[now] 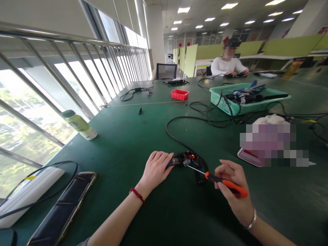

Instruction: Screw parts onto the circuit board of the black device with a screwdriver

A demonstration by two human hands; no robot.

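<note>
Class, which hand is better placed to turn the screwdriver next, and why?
Right, it seems: the right hand holds the screwdriver, tip at the device, while the left hand is occupied holding the device's end.

- Slim orange-and-black screwdriver [212,177]: smooth plastic handle, bright metal shaft.
- Broad green bench [123,136]: smooth, low sheen.
- Rectangular mint-green perforated basket [252,108]: plastic.

Screwdriver [213,177] near wires [190,156]
The right hand [234,191] grips it; the left hand [156,167] holds a black tool [179,158] over the green table [128,140].
</note>
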